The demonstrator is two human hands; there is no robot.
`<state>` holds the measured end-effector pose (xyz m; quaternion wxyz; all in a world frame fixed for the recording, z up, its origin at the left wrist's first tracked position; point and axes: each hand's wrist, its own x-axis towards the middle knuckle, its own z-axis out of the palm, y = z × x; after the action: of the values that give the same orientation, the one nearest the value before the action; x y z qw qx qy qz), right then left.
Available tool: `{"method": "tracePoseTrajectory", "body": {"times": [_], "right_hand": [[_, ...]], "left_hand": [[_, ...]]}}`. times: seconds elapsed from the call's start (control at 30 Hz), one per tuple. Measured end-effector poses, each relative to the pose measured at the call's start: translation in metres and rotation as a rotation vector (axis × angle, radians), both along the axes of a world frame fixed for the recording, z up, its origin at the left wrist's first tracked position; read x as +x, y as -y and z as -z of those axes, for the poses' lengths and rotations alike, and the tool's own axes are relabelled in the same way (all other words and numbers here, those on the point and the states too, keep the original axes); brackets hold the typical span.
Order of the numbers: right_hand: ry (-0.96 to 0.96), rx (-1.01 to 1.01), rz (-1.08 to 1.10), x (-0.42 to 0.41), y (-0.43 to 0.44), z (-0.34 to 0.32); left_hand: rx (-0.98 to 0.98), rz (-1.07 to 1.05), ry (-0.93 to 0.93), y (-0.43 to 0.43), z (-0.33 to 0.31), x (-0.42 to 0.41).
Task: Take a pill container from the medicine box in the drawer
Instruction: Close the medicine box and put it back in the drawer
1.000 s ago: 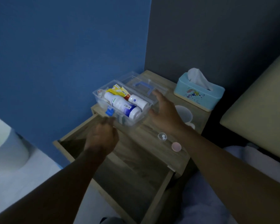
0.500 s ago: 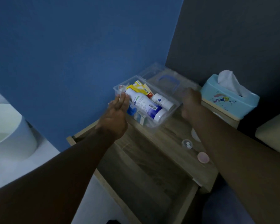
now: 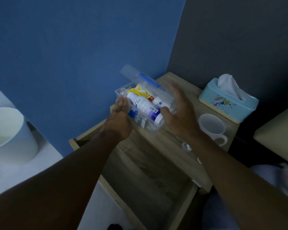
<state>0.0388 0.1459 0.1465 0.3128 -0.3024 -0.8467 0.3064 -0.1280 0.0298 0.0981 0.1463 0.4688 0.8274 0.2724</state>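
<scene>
The clear plastic medicine box point(image 3: 150, 127) sits on the nightstand top. Its lid point(image 3: 131, 73), with a blue handle, stands tilted up behind it and is blurred. Inside lie a large white bottle point(image 3: 143, 107), a small white pill container point(image 3: 158, 102) and yellow packets point(image 3: 137, 90). My left hand point(image 3: 120, 117) is flat, its fingers against the box's left wall. My right hand point(image 3: 179, 110) hovers over the box's right end, fingers spread and blurred, holding nothing.
The open wooden drawer point(image 3: 150, 176) juts out below the box. A white mug point(image 3: 212, 128), a teal tissue box point(image 3: 228, 100), a small clear cup with pills point(image 3: 186, 146) and a pink cap point(image 3: 199, 161) share the nightstand. A white bin point(image 3: 7, 135) stands at the left.
The lid, flat behind the box earlier, now stands tilted up. My right hand has opened and moved over the box's right end. My left hand stays at the left wall.
</scene>
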Motion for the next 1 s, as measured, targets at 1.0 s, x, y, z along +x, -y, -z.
{"method": "tracePoseTrajectory", "body": {"times": [1.0], "right_hand": [[0.219, 0.282, -0.042, -0.004, 0.019, 0.044]], "left_hand": [[0.487, -0.396, 0.299, -0.009, 0.032, 0.014]]}}
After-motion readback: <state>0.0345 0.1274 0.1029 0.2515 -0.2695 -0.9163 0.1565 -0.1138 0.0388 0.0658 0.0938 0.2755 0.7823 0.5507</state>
